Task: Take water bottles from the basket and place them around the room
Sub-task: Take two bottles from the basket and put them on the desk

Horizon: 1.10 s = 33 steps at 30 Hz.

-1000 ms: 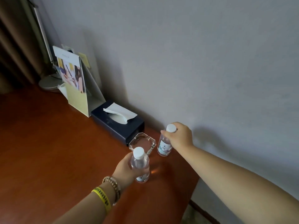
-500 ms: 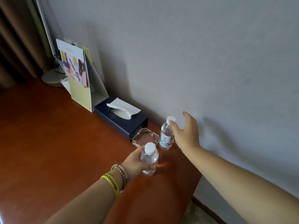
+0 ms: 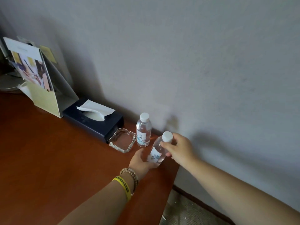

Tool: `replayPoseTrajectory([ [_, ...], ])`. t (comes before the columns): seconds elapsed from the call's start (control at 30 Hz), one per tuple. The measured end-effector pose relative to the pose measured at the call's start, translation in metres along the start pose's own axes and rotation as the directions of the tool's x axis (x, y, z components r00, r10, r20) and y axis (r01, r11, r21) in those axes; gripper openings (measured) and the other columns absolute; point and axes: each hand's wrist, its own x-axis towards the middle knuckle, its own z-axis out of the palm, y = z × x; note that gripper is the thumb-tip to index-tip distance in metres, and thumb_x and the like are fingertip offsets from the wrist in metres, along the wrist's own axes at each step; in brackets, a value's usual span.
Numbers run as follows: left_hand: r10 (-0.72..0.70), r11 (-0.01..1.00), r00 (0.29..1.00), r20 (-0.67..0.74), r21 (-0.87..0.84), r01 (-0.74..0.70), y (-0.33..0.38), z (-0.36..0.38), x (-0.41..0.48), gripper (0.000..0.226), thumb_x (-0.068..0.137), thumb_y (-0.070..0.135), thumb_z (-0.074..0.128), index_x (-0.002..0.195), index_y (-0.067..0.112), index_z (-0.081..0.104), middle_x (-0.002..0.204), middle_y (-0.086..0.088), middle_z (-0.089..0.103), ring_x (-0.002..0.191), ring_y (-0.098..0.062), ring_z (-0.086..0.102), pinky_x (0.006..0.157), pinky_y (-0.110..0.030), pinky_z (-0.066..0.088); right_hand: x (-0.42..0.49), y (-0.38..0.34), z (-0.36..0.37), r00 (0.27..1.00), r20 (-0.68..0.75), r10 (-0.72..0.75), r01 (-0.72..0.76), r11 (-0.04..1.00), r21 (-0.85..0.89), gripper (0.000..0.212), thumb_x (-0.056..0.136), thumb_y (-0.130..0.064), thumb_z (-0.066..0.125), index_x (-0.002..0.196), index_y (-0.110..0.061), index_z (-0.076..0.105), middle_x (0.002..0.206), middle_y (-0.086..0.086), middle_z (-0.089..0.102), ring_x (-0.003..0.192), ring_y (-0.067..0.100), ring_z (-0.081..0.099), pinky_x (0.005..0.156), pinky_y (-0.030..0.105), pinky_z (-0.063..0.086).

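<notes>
We find the tilted bottle [image 3: 156, 149] over the near corner of the table [image 3: 65, 159], just beside the standing bottle [image 3: 143, 132]. The left hand [image 3: 141, 161] has its grip round the lower body. The right hand [image 3: 179, 149] pinches the neck. We judge it light, smooth and thin-walled, so hold it mid-body. Its base is hidden, and the basket is out of view.

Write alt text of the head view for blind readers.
A left hand, low, and a right hand, near the cap, hold a tilted bottle at a desk corner. A second bottle stands beside an ashtray and tissue box.
</notes>
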Motion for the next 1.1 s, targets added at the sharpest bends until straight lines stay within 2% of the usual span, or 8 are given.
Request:
replayPoseTrajectory([
  [0.13, -0.098, 0.995, 0.995, 0.011, -0.012, 0.098, -0.012, -0.008, 0.003, 0.096, 0.066, 0.018, 0.082, 0.145, 0.014, 0.028, 0.149, -0.007, 0.037, 0.133, -0.021, 0.04, 0.106, -0.032, 0.04, 0.021, -0.004, -0.005, 0.999, -0.045, -0.009, 0.008, 1.0, -0.021, 0.024, 0.074, -0.026, 0.074, 0.096, -0.02, 0.067, 0.093, 0.003, 0.072, 0.076, 0.03, 0.068, 0.074, 0.045, 0.057],
  [0.23, -0.103, 0.99, 0.994, 0.042, -0.098, 0.106, -0.008, -0.014, 0.008, 0.092, 0.068, 0.016, 0.081, 0.145, 0.014, 0.029, 0.15, -0.005, 0.036, 0.136, -0.02, 0.037, 0.108, -0.034, 0.036, 0.039, -0.011, -0.004, 0.999, -0.041, -0.03, 0.028, 0.999, -0.047, 0.027, 0.075, -0.026, 0.074, 0.099, -0.017, 0.067, 0.094, 0.004, 0.069, 0.079, 0.033, 0.068, 0.077, 0.046, 0.056],
  [0.4, -0.113, 0.969, 0.988, 0.101, -0.207, 0.132, 0.003, -0.013, 0.016, 0.086, 0.071, 0.014, 0.078, 0.144, 0.015, 0.032, 0.15, -0.003, 0.036, 0.135, -0.021, 0.037, 0.112, -0.041, 0.033, 0.053, -0.02, 0.004, 0.998, 0.009, -0.059, 0.06, 0.993, -0.107, 0.031, 0.076, -0.027, 0.073, 0.105, -0.021, 0.065, 0.089, -0.007, 0.059, 0.079, 0.029, 0.067, 0.078, 0.039, 0.055],
  [0.53, -0.123, 0.968, 0.986, 0.111, -0.206, 0.144, 0.004, -0.013, 0.022, 0.082, 0.072, 0.014, 0.076, 0.143, 0.015, 0.034, 0.149, -0.003, 0.037, 0.135, -0.021, 0.037, 0.112, -0.043, 0.033, 0.06, -0.018, 0.004, 0.997, 0.044, -0.058, 0.061, 0.994, -0.09, 0.034, 0.077, -0.026, 0.072, 0.109, -0.021, 0.064, 0.093, -0.007, 0.059, 0.084, 0.031, 0.067, 0.08, 0.045, 0.055],
  [0.8, -0.153, 0.968, 0.985, 0.075, -0.187, 0.165, 0.002, -0.027, 0.016, 0.078, 0.073, 0.014, 0.076, 0.14, 0.012, 0.037, 0.147, -0.004, 0.04, 0.132, -0.022, 0.041, 0.108, -0.04, 0.036, 0.064, -0.014, 0.005, 0.994, 0.099, -0.047, 0.055, 0.996, -0.072, 0.037, 0.078, -0.028, 0.071, 0.114, -0.025, 0.062, 0.104, -0.006, 0.062, 0.091, 0.029, 0.068, 0.072, 0.038, 0.051],
  [0.9, -0.13, 0.979, 0.991, 0.035, -0.151, 0.134, 0.007, -0.039, 0.002, 0.071, 0.075, 0.015, 0.075, 0.137, 0.014, 0.041, 0.144, -0.004, 0.043, 0.13, -0.022, 0.043, 0.106, -0.039, 0.037, 0.055, -0.015, 0.004, 0.992, 0.12, -0.041, 0.045, 0.999, -0.029, 0.046, 0.074, -0.032, 0.074, 0.117, -0.033, 0.059, 0.107, -0.009, 0.063, 0.096, 0.023, 0.067, 0.08, 0.041, 0.057],
  [1.0, -0.06, 0.997, 0.998, -0.024, -0.044, 0.059, 0.012, -0.053, -0.018, 0.059, 0.077, 0.019, 0.073, 0.131, 0.016, 0.049, 0.132, -0.004, 0.052, 0.112, -0.016, 0.052, 0.09, -0.027, 0.046, 0.035, -0.013, 0.004, 0.995, 0.102, -0.006, 0.008, 1.0, -0.015, 0.068, 0.067, -0.035, 0.079, 0.127, -0.034, 0.048, 0.11, -0.015, 0.058, 0.105, 0.013, 0.06, 0.08, 0.035, 0.054],
  [1.1, 0.016, 0.992, 0.998, -0.062, 0.126, -0.008, 0.013, -0.063, -0.045, 0.047, 0.081, 0.022, 0.069, 0.125, 0.016, 0.054, 0.118, 0.001, 0.058, 0.098, -0.01, 0.055, 0.066, -0.013, 0.043, 0.005, -0.004, 0.005, 0.993, 0.091, 0.069, -0.057, 0.991, -0.125, 0.062, 0.069, -0.031, 0.078, 0.124, -0.023, 0.051, 0.11, -0.009, 0.063, 0.109, 0.016, 0.06, 0.076, 0.024, 0.043],
])
